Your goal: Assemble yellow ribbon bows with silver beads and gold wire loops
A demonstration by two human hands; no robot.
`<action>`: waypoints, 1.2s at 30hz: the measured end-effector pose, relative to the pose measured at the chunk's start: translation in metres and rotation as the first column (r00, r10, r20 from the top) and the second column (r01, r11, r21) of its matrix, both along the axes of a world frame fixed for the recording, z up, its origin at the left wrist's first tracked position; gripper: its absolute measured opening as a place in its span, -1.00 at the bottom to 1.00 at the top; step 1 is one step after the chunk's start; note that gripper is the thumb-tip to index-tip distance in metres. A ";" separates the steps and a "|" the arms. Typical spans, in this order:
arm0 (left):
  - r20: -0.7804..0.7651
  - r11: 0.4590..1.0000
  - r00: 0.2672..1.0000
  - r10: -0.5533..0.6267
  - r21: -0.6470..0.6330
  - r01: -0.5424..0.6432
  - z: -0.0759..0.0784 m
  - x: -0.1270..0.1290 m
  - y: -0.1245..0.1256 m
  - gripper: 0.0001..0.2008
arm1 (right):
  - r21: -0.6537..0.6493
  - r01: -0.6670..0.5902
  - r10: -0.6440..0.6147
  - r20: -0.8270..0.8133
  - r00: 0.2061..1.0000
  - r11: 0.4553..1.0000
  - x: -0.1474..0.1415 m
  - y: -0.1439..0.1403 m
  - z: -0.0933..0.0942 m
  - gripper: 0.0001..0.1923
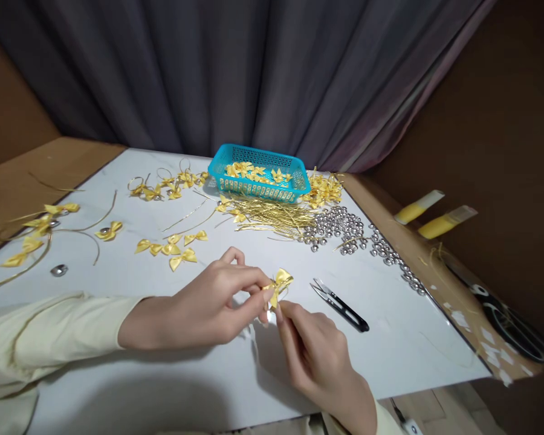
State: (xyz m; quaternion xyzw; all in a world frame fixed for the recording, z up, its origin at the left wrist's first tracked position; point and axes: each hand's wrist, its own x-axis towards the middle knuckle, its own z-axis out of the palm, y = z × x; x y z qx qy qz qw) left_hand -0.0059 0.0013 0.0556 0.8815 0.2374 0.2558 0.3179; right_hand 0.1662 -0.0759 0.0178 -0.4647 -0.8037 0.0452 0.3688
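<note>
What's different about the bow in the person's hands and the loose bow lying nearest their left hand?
The held bow is pinched by the left hand and right hand; the loose bow lies on the white sheet.
The held bow is turned nearly upright, while the loose bow stretches sideways.
Fingers partly cover the held bow; the loose bow is in plain view.
Both are glossy yellow.

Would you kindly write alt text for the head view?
Left hand pinches a yellow bow over a white table, right hand at its lower edge; snips lie nearby, with gold strands, silver pieces and a blue basket of bows beyond.
</note>
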 end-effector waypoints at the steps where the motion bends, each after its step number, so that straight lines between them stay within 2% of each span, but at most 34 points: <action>1: 0.002 0.999 1.000 -0.016 0.044 0.016 0.000 0.000 -0.001 -0.77 | 0.004 -0.001 0.001 0.003 1.000 1.000 -0.001 0.000 0.000 -0.84; 6: -0.020 0.974 0.998 -0.051 0.220 0.054 0.002 0.000 -0.002 -0.78 | -0.026 0.003 -0.004 -0.026 1.000 1.000 -0.001 0.001 0.002 -0.84; 13: -0.038 0.954 0.997 -0.063 0.291 0.071 0.003 0.000 -0.001 -0.78 | -0.196 -0.042 0.041 -0.008 0.999 0.980 0.011 0.000 0.013 -0.85; 15: -0.081 0.958 0.992 -0.097 0.263 0.116 0.003 0.000 0.000 -0.78 | -0.128 0.002 -0.003 -0.003 1.000 0.992 0.017 0.000 0.020 -0.87; 18: -0.132 0.964 0.973 -0.190 0.161 0.210 0.005 0.000 0.001 -0.79 | 0.050 0.070 -0.072 0.022 0.997 0.996 0.025 0.004 0.035 -0.88; 20: -0.153 0.961 0.956 -0.251 0.077 0.265 0.007 -0.001 0.002 -0.81 | 0.041 0.010 -0.014 0.084 0.996 0.999 0.027 0.010 0.044 -0.91; 23: -0.186 0.948 0.931 -0.314 -0.018 0.316 0.010 -0.003 0.004 -0.83 | -0.125 -0.141 0.160 0.157 0.975 0.982 0.025 0.025 0.051 -0.75; 28: -0.184 0.944 0.926 -0.331 -0.051 0.327 0.012 -0.003 0.007 -0.83 | -0.321 -0.401 0.446 0.079 0.892 0.858 0.021 0.048 0.053 -0.69; 32: -0.145 0.947 0.937 -0.319 -0.094 0.308 0.012 -0.001 0.009 -0.79 | -0.374 -0.500 0.528 -0.031 0.849 0.781 0.020 0.056 0.052 -0.70; 36: -0.115 0.932 0.931 -0.347 -0.148 0.329 0.011 -0.001 0.011 -0.82 | -0.353 -0.535 0.518 -0.151 0.842 0.768 0.021 0.059 0.047 -0.63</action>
